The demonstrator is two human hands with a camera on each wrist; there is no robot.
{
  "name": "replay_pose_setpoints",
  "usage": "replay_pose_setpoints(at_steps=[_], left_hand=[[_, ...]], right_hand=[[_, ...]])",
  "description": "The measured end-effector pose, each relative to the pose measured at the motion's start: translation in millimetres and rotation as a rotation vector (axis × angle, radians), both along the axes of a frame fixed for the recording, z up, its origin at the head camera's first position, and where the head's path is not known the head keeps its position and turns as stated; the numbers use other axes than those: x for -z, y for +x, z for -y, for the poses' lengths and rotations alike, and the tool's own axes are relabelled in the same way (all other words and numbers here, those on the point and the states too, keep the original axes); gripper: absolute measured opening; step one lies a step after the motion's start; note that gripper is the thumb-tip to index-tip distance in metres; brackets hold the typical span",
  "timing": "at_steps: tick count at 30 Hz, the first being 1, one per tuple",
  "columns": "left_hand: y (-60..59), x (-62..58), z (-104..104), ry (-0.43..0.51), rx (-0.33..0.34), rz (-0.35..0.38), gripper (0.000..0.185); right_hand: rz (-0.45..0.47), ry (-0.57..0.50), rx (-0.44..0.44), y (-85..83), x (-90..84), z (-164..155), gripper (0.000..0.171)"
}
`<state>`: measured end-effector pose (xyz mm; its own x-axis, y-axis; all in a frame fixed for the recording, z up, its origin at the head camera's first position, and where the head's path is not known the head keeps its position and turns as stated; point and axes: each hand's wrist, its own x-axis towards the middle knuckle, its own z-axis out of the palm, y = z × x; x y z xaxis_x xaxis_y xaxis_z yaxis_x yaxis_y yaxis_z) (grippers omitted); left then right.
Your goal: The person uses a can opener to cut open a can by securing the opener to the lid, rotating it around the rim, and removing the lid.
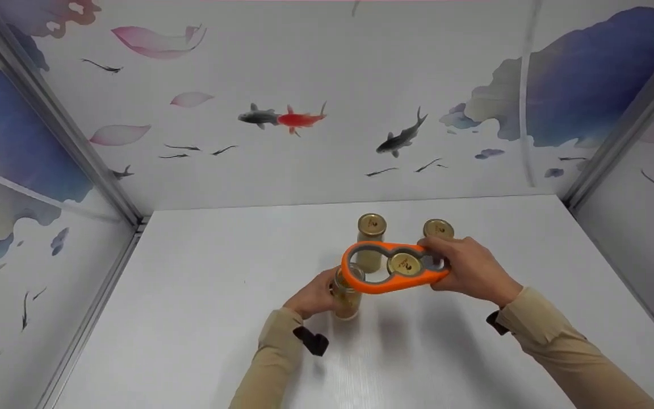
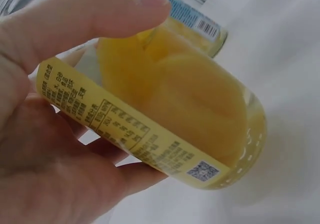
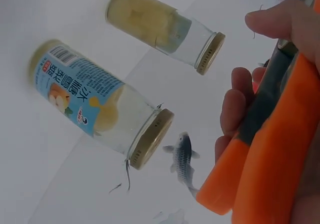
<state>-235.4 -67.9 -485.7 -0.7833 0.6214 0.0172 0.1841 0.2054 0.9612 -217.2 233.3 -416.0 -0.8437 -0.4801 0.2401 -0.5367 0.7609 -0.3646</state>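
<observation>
My right hand [image 1: 469,268] grips the opener [image 1: 381,286], lid [image 1: 405,264] inside; left hand [image 1: 313,295] holds the uncapped jar [image 1: 347,304], two jars [image 3: 100,103] [image 3: 162,28] still capped

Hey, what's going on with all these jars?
A person's left hand grips a jar of something yellow, which looks open. The right hand holds an orange opener, with a gold lid showing in one of its holes. Two other jars stand farther back on the white table, lids on.
</observation>
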Motion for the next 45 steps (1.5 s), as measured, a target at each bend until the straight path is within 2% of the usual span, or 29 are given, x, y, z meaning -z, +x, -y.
replay_pose_setpoints(at_steps=[2, 3, 8, 14, 18, 23, 34, 37, 41, 45], left_hand=[[-11.8, 19.7, -6.1, -0.013, -0.105, 0.048, 0.064], [-11.5, 16.2, -3.1, -0.007, -0.119, 0.068, 0.065], [-28.9, 30.6, 16.3, 0.051, -0.055, 0.094, 0.066], [-36.0, 39.2, 23.1, 0.023, -0.151, 0.126, 0.068], [-38.9, 43.1, 28.2, 0.032, -0.225, 0.159, 0.071], [-46.6, 45.4, 35.8, 0.069, -0.282, 0.208, 0.076], [-64.3, 43.7, 47.1, 0.005, -0.383, 0.277, 0.085], [-67.0, 43.7, 46.6, -0.002, -0.42, 0.283, 0.084], [-70.1, 42.8, 41.0, -0.061, -0.495, 0.264, 0.081], [-75.7, 44.5, 30.0, -0.113, -0.57, 0.244, 0.082]], right_hand=[[0.02, -0.032, 0.016, 3.7, 1.9, -2.4, 0.058], [0.029, -0.047, 0.023, 5.5, 2.7, -3.2, 0.059], [0.06, -0.084, 0.052, 11.3, 6.8, -5.5, 0.058], [0.069, -0.075, 0.067, 15.9, 10.6, -7.7, 0.048], [0.056, -0.073, 0.075, 18.8, 15.1, -11.3, 0.044], [0.052, -0.079, 0.089, 22.3, 22.9, -16.6, 0.042], [0.113, -0.117, 0.11, 28.5, 31.9, -21.5, 0.044], [0.137, -0.126, 0.118, 30.0, 32.3, -21.1, 0.045], [0.147, -0.118, 0.129, 32.1, 33.7, -20.5, 0.047], [0.127, -0.095, 0.137, 35.6, 35.4, -22.4, 0.048]])
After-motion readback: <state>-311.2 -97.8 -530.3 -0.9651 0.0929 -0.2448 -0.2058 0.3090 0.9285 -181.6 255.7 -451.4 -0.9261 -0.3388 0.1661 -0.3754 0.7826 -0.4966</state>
